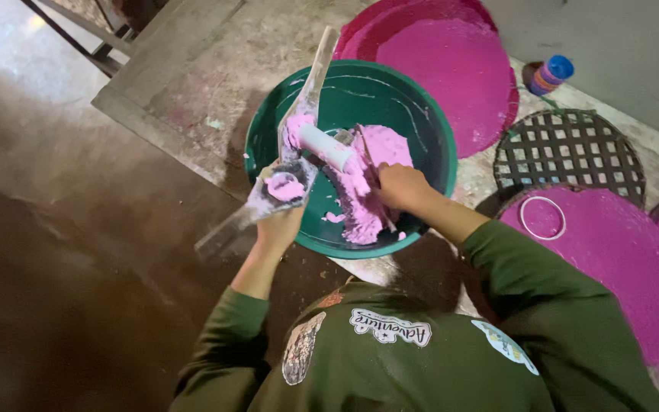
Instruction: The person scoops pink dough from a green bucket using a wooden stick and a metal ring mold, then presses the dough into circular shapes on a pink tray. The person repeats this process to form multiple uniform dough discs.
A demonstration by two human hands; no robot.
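left hand: fingers curled around the middle of a long flat metal trowel, gripping it from beneath; the hand sits at the near rim of a green basin.
trowel: tilted, one end over the dark floor to the left, the other rising past the far rim of the basin; a lump of pink paste lies on its blade just above the hand.
right hand: closed in a fist around a thin tool handle, held low inside the basin; the tool's working end is hidden in the paste, so its kind cannot be told.
white tube: a short pale cylinder, smeared pink, lying between the two hands, touching the trowel.
pink heap: thick pink paste piled in the right half of the basin, under and beside the right hand.
green basin: round, plastic, resting on a concrete ledge.
sleeves: dark green, pushed up the forearms.
surroundings: large pink discs behind and to the right of the basin; a round dark metal lattice beside them; a small bottle with a blue cap near the wall.
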